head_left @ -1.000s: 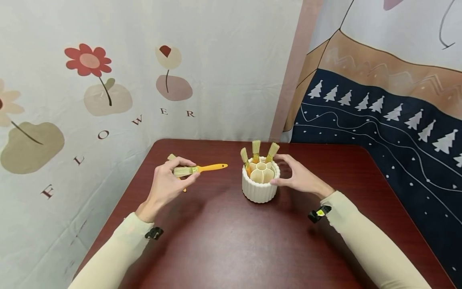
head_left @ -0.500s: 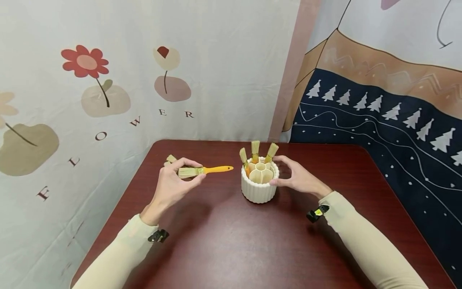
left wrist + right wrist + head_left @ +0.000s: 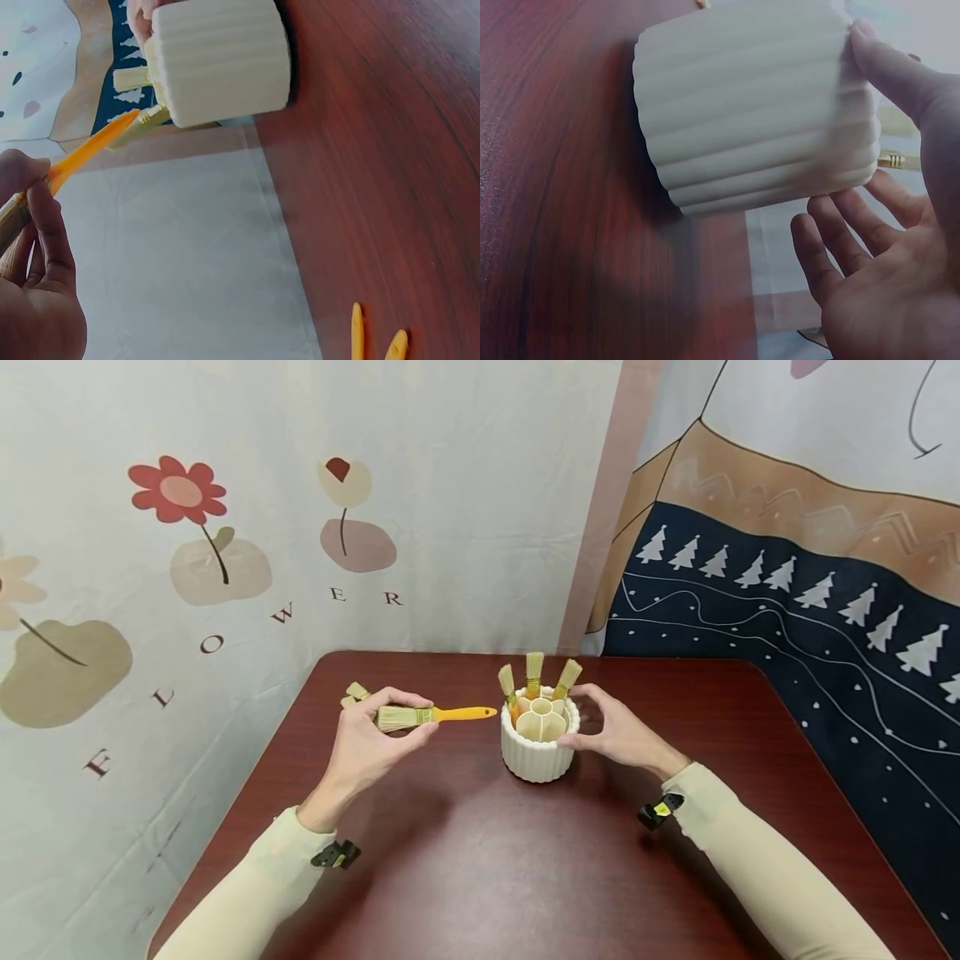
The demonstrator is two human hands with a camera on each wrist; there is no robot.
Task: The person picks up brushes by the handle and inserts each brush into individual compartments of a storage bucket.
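Note:
My left hand (image 3: pixel 363 739) pinches a flat paintbrush (image 3: pixel 463 713) near its metal ferrule, between thumb and fingers. Its yellow handle points right, the tip close to the rim of a white ribbed brush holder (image 3: pixel 537 758); pale bristles lie back toward the palm. Three paintbrushes (image 3: pixel 534 668) stand bristles up in the holder's rear compartments, while the front ones show no brush. With thumb at the near rim and fingers round the far side, my right hand (image 3: pixel 621 727) holds the holder on its right. The right wrist view shows the thumb on the ribbed wall (image 3: pixel 742 120).
Behind my left hand more paintbrushes lie on the dark red table (image 3: pixel 480 860), mostly hidden in the head view. Two of their yellow handles (image 3: pixel 358 334) show in the left wrist view. Printed cloth (image 3: pixel 480 527) hangs along the table's back edge.
My left hand has moved right with the paintbrush, bringing the handle tip close to the holder's rim. The right hand stays at the holder, which has barely shifted.

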